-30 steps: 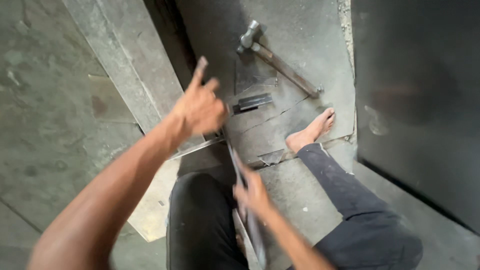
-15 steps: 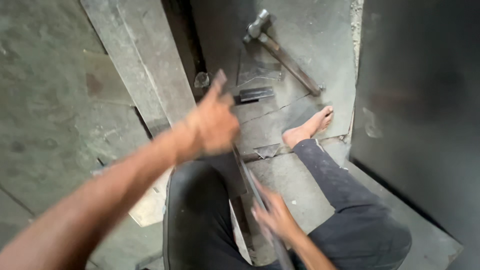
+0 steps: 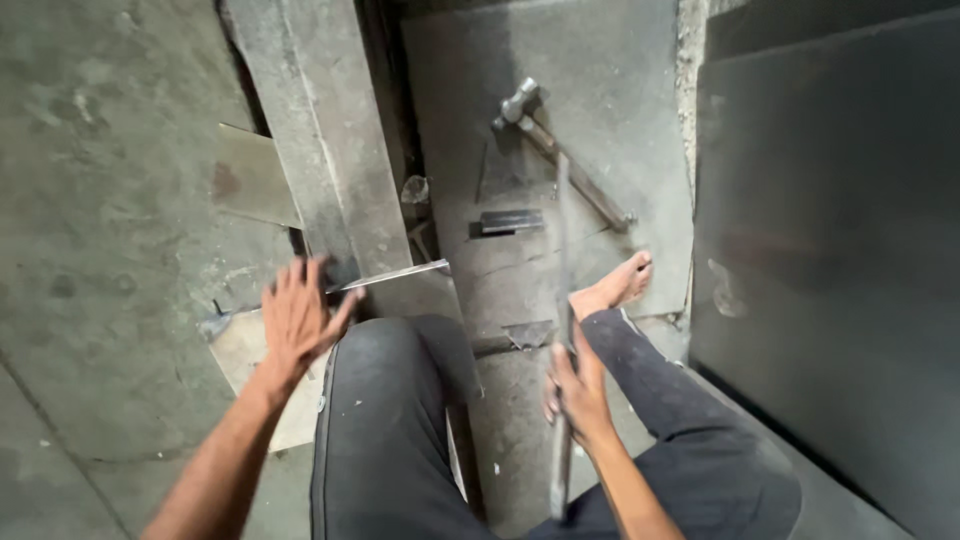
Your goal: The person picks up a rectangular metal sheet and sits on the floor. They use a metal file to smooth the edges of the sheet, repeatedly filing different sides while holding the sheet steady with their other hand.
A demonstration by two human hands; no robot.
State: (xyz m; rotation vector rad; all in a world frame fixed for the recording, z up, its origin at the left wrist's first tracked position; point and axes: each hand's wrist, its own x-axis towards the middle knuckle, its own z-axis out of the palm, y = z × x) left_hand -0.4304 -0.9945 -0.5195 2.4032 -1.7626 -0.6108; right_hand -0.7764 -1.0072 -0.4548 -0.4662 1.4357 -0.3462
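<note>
My right hand (image 3: 575,392) grips a long thin metal strip (image 3: 562,300) that stands nearly upright between my legs, its top end reaching up near a hammer. My left hand (image 3: 297,318) is spread open with fingers apart, hovering just left of my left knee (image 3: 385,370) and close to the near end of a narrow shiny metal strip (image 3: 395,276) lying on the floor. It holds nothing. My bare right foot (image 3: 615,287) rests on the floor slab ahead.
A hammer (image 3: 560,150) lies on the grey slab at the top middle. A small dark metal block (image 3: 510,221) sits below it. A long steel beam (image 3: 320,150) runs up the left. A dark sheet (image 3: 830,260) fills the right.
My left hand dropped from a raised pointing pose to an open spread beside my left knee. The strip in my right hand swung from leaning left to nearly upright.
</note>
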